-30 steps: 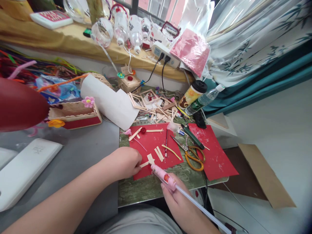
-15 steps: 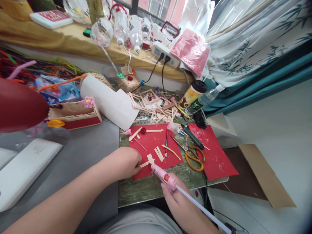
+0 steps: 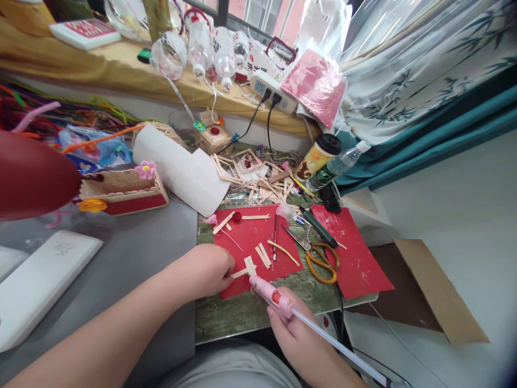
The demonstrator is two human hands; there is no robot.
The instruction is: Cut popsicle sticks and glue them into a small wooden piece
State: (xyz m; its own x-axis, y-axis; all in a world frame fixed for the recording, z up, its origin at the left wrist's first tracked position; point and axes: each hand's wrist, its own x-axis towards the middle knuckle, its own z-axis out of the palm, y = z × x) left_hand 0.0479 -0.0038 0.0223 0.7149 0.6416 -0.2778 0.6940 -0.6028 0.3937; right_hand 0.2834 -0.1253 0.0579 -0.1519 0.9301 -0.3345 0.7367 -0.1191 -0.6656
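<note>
My left hand point(image 3: 213, 269) has its fingers closed on the end of a thin wooden stick point(image 3: 239, 274) over the left red sheet point(image 3: 250, 231). Short wooden pieces point(image 3: 250, 264) meet the stick's right end. In my right hand point(image 3: 291, 323) is a pink glue gun point(image 3: 271, 295), with a long clear glue stick point(image 3: 331, 342) running out of its back. The gun's tip is close beside the joined pieces. Two loose wooden strips point(image 3: 263, 255) and a yellow bent stem point(image 3: 284, 252) lie to the right on the same sheet.
Orange-handled scissors point(image 3: 321, 264) and a green cutter point(image 3: 319, 227) lie right of the work. Behind are piled wooden sticks point(image 3: 262, 180), a cup point(image 3: 317, 159) and a bottle point(image 3: 335, 168). A decorated box point(image 3: 125, 196) and white power bank point(image 3: 48, 288) are at left.
The glue gun's tip has shifted very slightly left and down, away from the wooden pieces. My left hand stays in the same place on the stick.
</note>
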